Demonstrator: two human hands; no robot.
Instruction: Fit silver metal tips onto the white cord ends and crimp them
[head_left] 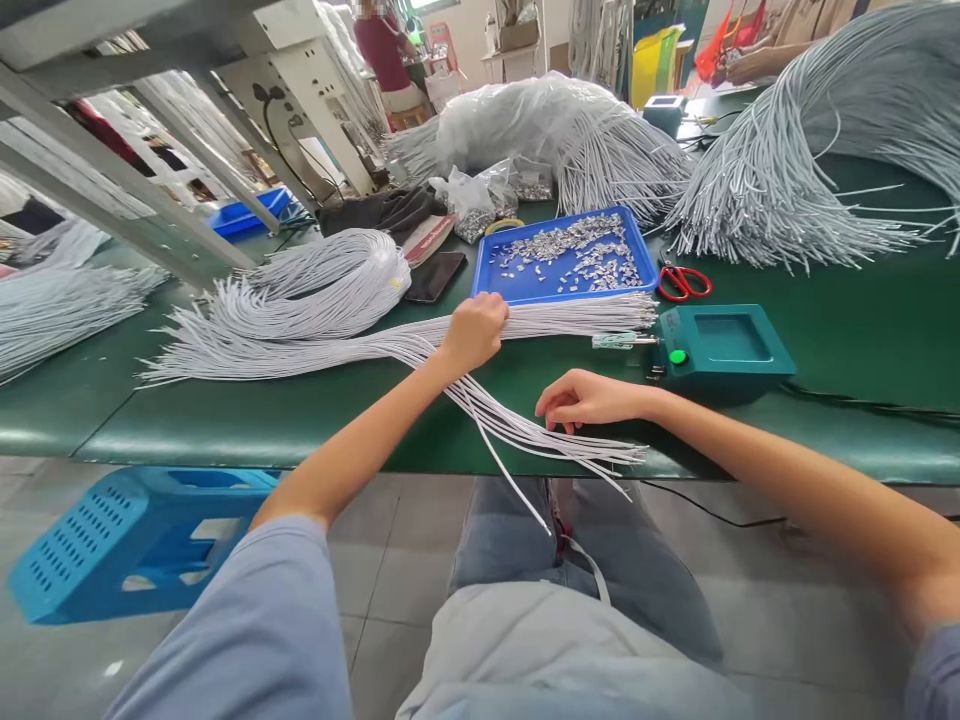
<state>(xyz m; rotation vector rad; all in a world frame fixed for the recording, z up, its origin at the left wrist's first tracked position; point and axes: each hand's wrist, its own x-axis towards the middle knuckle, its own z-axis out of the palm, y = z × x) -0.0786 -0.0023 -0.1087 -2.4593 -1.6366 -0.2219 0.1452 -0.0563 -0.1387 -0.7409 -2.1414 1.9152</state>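
Observation:
A long bundle of white wires (570,318) lies across the green table, its right ends just below the blue tray. My left hand (477,332) is closed on the wires where the bundle splits. From there a smaller group of white wires (517,425) fans toward the table's front edge, and one strand hangs over it. My right hand (592,398) is just above this group, fingers curled together; what they hold, if anything, is hidden. To its right stands a teal device (720,350) with a green button and a small clear-covered part pointing left.
A blue tray (562,290) holds many small metal pieces. Red-handled scissors (684,283) lie beside it. A dark phone (436,277), a looped wire bundle (330,280) and large wire heaps (787,170) surround the work area. A blue stool (97,540) stands below left. Other people are behind.

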